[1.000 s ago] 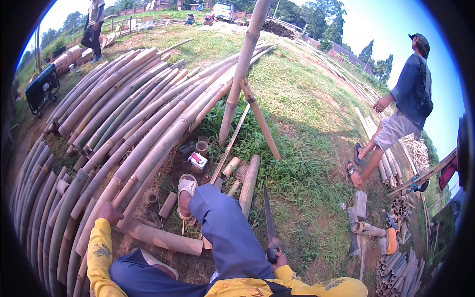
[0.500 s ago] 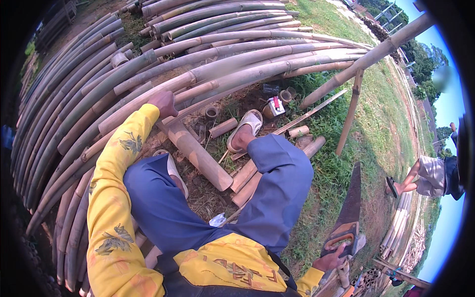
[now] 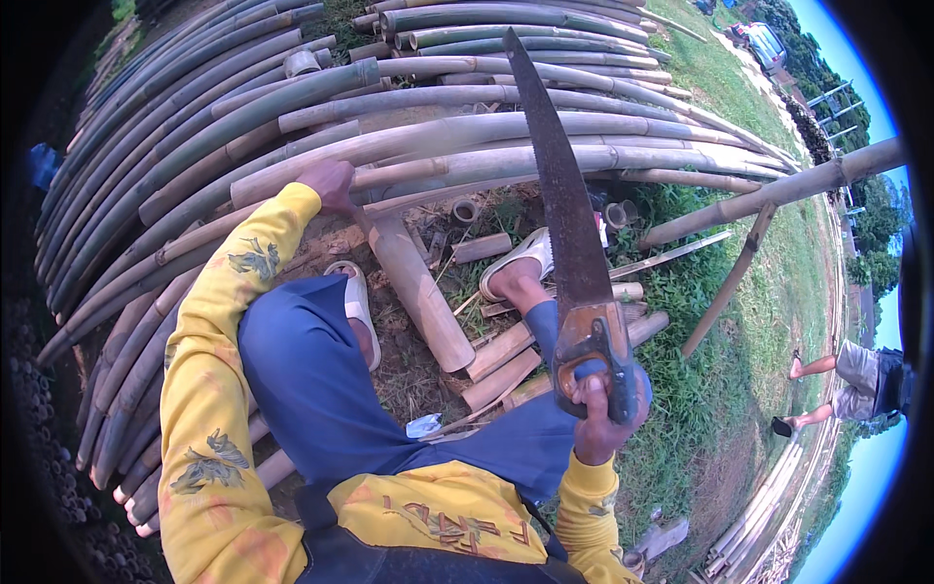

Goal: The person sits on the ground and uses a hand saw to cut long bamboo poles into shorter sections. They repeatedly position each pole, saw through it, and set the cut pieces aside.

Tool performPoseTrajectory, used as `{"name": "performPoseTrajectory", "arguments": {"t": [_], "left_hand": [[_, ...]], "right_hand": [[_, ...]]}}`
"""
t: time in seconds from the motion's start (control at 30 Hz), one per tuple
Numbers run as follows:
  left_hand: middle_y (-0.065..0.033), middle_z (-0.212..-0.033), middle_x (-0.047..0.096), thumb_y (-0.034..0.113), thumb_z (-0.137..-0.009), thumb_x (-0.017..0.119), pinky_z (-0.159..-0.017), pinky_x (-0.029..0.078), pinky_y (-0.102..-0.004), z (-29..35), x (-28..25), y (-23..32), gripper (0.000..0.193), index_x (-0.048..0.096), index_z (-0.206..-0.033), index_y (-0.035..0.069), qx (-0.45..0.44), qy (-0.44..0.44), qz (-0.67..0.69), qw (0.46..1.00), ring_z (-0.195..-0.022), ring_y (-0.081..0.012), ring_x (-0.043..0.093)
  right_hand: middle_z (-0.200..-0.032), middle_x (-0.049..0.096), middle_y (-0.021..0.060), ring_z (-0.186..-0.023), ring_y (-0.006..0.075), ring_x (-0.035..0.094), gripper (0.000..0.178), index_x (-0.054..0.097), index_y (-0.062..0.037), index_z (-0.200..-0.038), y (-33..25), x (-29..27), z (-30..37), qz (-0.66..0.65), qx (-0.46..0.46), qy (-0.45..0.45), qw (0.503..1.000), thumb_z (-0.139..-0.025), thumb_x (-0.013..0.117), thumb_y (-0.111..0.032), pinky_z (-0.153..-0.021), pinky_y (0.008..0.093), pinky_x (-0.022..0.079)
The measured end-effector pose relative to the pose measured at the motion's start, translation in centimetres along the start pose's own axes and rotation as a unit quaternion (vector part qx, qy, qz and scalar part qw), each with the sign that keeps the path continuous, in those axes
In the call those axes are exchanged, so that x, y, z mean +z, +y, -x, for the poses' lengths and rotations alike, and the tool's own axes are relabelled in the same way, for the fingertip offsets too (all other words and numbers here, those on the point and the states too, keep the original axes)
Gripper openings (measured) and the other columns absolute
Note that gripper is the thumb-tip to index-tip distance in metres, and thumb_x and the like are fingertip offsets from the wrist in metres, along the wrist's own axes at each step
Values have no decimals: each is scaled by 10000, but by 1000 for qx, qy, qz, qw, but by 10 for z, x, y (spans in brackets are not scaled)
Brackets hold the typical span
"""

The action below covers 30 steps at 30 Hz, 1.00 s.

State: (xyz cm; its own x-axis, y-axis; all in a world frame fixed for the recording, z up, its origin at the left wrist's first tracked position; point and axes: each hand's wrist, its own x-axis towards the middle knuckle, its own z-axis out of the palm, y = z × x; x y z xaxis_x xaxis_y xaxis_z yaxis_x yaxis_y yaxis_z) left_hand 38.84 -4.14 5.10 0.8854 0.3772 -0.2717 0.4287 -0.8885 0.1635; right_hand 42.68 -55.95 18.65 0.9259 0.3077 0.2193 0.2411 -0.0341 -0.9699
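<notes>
Saw [image 3: 572, 224] swings left, clasped by right hand [image 3: 607, 420], seemingly nearer the pole [image 3: 409, 144] left hand [image 3: 331, 185] touches, its hold unclear.

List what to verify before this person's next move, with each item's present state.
1. Saw held by its handle: ok, the right hand is closed around it.
2. Left hand apart from the saw: ok, it is at a pole, well left.
3. Left hand's grip firm: cannot tell, its fingers are partly hidden.
4. Right sandal clear of the saw: cannot tell, they overlap in this view.
5. Other person out of reach: ok, far right.
</notes>
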Motion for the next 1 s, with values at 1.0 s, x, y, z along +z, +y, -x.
{"name": "performPoseTrajectory", "arguments": {"t": [1.0], "left_hand": [[-230,-985,747,358,-624,895,-906,555,-509,11,-11,29,584,727,-1083,38,-49,8,-15,999,-978,-415,708]], "right_hand": [[-647,586,52,-559,120,535,133,614,-10,-895,134,102,-50,44,-55,-206,976,-893,745,-29,-542,304,441]]}}
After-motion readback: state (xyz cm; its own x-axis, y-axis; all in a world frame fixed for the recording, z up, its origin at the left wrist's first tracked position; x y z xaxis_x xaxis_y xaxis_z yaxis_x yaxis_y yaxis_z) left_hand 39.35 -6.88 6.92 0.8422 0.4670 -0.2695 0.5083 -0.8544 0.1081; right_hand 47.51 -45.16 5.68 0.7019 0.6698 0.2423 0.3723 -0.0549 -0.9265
